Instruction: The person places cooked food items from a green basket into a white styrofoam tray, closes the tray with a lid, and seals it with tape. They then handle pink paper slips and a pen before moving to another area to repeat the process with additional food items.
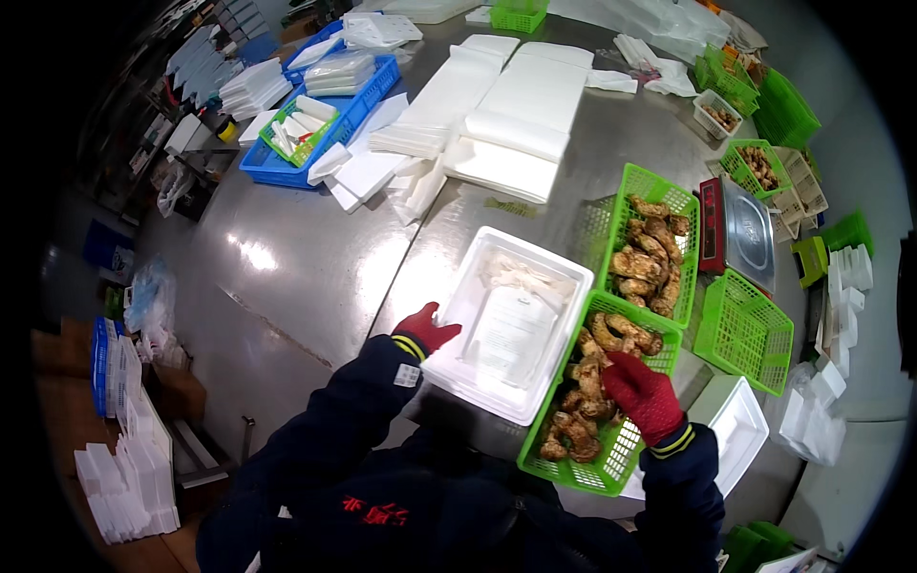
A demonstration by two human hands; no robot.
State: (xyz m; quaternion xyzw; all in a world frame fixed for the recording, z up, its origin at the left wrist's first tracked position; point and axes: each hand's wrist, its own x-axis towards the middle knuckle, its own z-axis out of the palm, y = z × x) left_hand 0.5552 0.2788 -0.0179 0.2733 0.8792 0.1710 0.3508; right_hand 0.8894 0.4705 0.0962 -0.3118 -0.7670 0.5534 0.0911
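Observation:
My left hand [428,329], in a red glove, is at the left edge of a white foam box [458,301], its thumb and fingers apart. Inside the box lie a clear plastic wrap and a sheet [512,329] bearing print. My right hand [640,392], also gloved in red, reaches into the near green plastic basket [623,476] and touches the brown mushrooms [587,369] there; whether it grips one cannot be told. The box stands against this basket's left side. A second green basket [691,215] with more mushrooms [648,251] adjoins it on the far side.
Right of the baskets are a red digital scale [745,229], an empty green basket [745,329] and another white foam box [734,430]. Stacked white sheets [530,100] lie across the steel table [308,272]. Blue crates [276,172] stand at the far left.

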